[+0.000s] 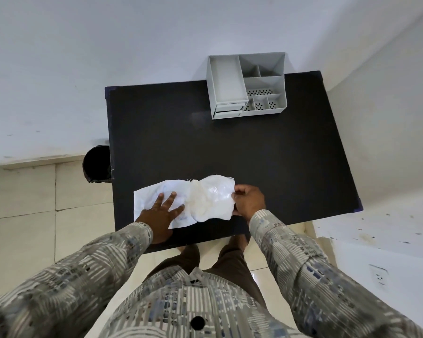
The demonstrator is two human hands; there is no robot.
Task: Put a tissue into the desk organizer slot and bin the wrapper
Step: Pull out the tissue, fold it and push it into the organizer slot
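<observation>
A tissue pack [186, 201], its white contents bulging from a crinkled plastic wrapper [154, 196], lies at the near edge of the black desk [230, 147] as a person in a patterned shirt works to part the two. Measured from that desk: the grey desk organizer [247, 86], with its long open slot and smaller perforated compartments, stands at the far right corner, well apart from the pack; a dark bin [97, 164] sits on the tiled floor just off the left edge. The left hand [160, 215] lies flat and spread, fingers splayed, pressing the flattened printed end of the wrapper against the desk and gripping nothing. The right hand [248, 200] is curled closed at the pack's right end, fingertips pinching the glossy edge there; whether it has tissue, film or both cannot be told from this angle. The step in hand appears to be drawing the tissue free. Done well, that likely means keeping the left palm's weight steady so the wrapper does not slide, and pulling with the right hand low and level along the desk, not upward, so the soft sheets come out whole and not torn. The organizer slot and the bin both look empty, so both placements remain.
</observation>
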